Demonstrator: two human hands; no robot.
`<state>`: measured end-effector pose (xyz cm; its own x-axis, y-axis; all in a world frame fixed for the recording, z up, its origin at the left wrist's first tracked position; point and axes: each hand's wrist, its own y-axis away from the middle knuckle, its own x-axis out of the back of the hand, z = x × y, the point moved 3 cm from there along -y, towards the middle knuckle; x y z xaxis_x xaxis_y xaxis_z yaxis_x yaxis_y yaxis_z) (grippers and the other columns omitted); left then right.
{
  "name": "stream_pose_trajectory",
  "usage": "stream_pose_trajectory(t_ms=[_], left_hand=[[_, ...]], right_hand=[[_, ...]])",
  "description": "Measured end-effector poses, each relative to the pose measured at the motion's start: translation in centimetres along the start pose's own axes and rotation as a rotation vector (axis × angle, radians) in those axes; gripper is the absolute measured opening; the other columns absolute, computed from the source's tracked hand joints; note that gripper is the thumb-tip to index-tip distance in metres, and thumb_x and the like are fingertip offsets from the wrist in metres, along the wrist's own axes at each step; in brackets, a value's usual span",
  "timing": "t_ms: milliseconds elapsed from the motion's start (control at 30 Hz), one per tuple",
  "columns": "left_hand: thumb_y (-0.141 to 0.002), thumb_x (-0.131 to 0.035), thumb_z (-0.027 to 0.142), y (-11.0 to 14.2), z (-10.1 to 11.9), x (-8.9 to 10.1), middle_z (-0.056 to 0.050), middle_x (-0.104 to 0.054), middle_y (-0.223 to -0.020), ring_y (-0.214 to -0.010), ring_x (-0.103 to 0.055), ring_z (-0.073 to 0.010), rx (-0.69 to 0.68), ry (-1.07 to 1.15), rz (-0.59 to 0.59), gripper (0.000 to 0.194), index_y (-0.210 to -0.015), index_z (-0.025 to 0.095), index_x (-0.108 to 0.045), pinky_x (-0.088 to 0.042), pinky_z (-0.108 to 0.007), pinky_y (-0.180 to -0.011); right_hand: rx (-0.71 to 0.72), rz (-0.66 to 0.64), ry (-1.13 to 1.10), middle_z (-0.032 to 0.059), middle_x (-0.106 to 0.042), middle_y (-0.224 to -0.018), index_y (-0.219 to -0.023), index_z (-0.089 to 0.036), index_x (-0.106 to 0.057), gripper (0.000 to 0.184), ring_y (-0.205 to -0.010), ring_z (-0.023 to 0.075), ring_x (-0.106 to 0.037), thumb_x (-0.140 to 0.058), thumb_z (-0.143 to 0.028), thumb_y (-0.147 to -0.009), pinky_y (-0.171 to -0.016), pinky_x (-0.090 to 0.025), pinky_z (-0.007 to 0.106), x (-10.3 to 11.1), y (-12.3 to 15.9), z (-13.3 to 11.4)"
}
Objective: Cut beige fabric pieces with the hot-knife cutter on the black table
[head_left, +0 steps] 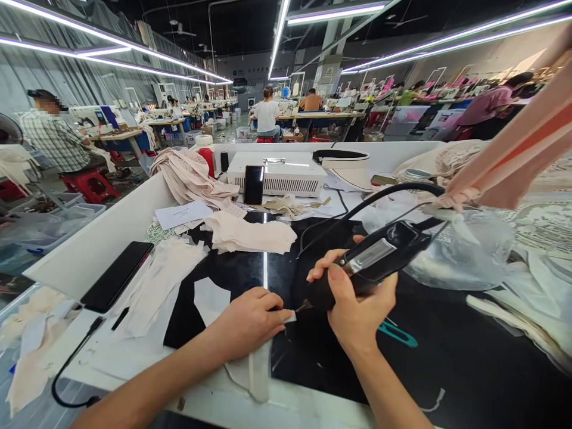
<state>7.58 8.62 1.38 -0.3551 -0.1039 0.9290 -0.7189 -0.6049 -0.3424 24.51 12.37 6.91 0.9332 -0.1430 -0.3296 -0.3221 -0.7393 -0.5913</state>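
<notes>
My right hand (361,304) is wrapped around a black corded handheld power tool (373,256) with a silver plate on its side. Its narrow metal tip (304,305) points left, close to the fingers of my left hand (254,322). Those fingers are closed on a pale fabric strip (260,375), pressing it to the black work surface (295,268); a short end shows past the fingertips. Beside that hand lies a white cut piece (211,300). A teal-handled tool (400,335) rests beyond my right wrist, partly hidden by it.
Stacked pale fabric pieces (250,232) lie behind my hands, and a black phone (117,277) is at left. At the back stand a vented white box (277,173) and an upright phone (254,185). Plastic bags (460,256) lie right, under a hanging pink cloth (504,149). Other people sit at sewing machines beyond.
</notes>
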Motion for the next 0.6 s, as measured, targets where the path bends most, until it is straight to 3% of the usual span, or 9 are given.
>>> stream_pose_trajectory(t_ms=[133,600], left_hand=[[-0.105,-0.066,0.021,0.00,0.08,-0.07,-0.006,-0.068,-0.107,-0.097,-0.063,-0.0204,0.003,-0.005,-0.005,0.016,-0.119,0.016,-0.070,-0.058,-0.033,-0.092],[-0.105,-0.066,0.020,0.12,0.00,-0.36,-0.005,-0.068,-0.109,-0.095,-0.062,-0.0214,0.010,-0.005,-0.011,0.020,-0.124,0.018,-0.070,-0.058,-0.034,-0.090]], right_hand=[[0.008,0.016,-0.022,-0.0078,-0.071,-0.079,-0.127,-0.029,-0.058,0.047,-0.055,0.0127,-0.064,-0.083,-0.029,-0.088,-0.053,-0.059,0.029,-0.03,-0.13,0.00],[-0.027,0.006,0.031,-0.0074,-0.069,-0.080,-0.116,-0.029,-0.060,0.034,-0.057,0.0122,-0.064,-0.081,-0.029,-0.089,-0.054,-0.059,0.029,-0.13,0.17,0.02]])
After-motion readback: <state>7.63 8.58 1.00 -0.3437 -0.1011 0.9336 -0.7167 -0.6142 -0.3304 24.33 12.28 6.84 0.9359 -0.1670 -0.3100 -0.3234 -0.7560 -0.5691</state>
